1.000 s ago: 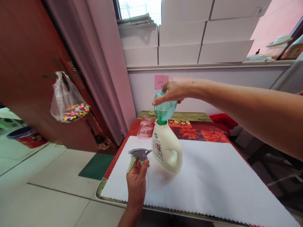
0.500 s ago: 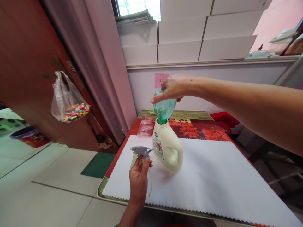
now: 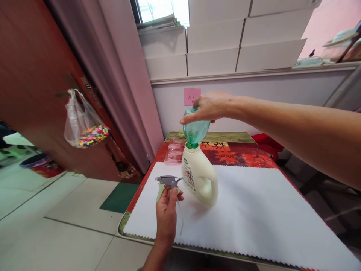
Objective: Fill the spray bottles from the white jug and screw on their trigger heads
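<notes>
My right hand (image 3: 207,107) is closed around a translucent green spray bottle body (image 3: 196,130), held upside down. Its neck points into the open mouth of a cream-coloured jug (image 3: 197,173) with a side handle and a printed label. The jug stands upright on a white sheet (image 3: 248,203). In front and to the left, my left hand (image 3: 167,205) grips a grey and pale green spray trigger head (image 3: 168,181). A thin tube hangs down from the trigger head beside my wrist.
Clear pink plastic packaging (image 3: 174,152) lies behind the jug on the red patterned table (image 3: 214,152). A pink note (image 3: 192,97) is stuck on the wall. A bag of colourful pieces (image 3: 87,130) hangs from the door at left, and a bucket (image 3: 39,163) stands on the floor.
The view has shifted slightly. Both hands keep their holds, and the upturned bottle stays in the jug's mouth.
</notes>
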